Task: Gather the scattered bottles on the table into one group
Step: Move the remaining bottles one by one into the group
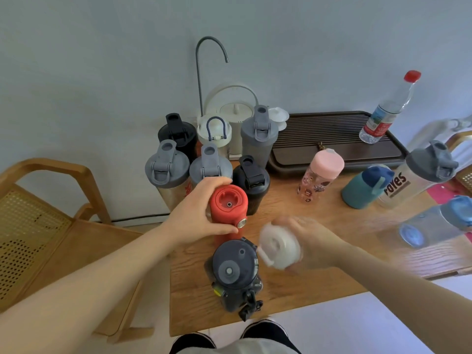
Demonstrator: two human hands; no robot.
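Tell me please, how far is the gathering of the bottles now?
More than half done. A cluster of shaker bottles already stands at the table's left end. In hand: the left hand grips the red bottle beside the cluster, and the right hand holds a blurred white bottle. Left: the pink bottle, teal bottle and others at right.

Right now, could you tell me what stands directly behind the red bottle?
Behind the red bottle, gripped by the left hand, stand a grey-lidded shaker and a black shaker; their lower parts are hidden.

Matt red plastic bottle (228, 208), smooth wooden table (319, 274), woven cane chair (28, 226)
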